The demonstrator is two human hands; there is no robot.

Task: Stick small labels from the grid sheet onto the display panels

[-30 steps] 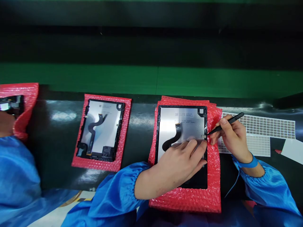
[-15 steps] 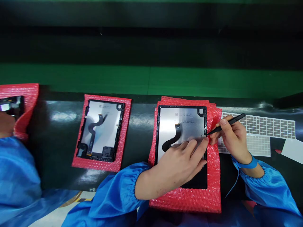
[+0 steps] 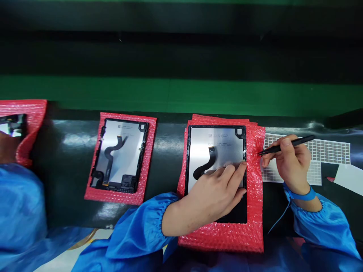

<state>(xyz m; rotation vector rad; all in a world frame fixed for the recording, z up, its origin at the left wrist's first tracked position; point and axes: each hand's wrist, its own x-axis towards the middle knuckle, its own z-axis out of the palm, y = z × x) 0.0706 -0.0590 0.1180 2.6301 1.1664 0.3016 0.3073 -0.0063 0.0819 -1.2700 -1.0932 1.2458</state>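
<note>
Illegible small print (image 3: 220,144) and square code (image 3: 210,135) on silver panel (image 3: 228,155)

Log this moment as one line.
left hand: on dark-framed panel, fingers at right edge | right hand: holding black tweezers, tips over red bubble wrap | nearby: second panel on separate wrap

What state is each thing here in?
Black-framed silver panel at right: flat, partly covered.
Black-framed silver panel at centre-left: flat, uncovered.
Curved black ribbon cable, right panel: lower end hidden.
Red bubble-wrap pile: layered under right panel.
Bare left hand: fingers extended across right panel.
Bare right hand: gripping slim black pointed tool.
Tool: tip off panel.
White gridded sheets: flat.
Blue wrist strap: worn around right wrist.
</note>
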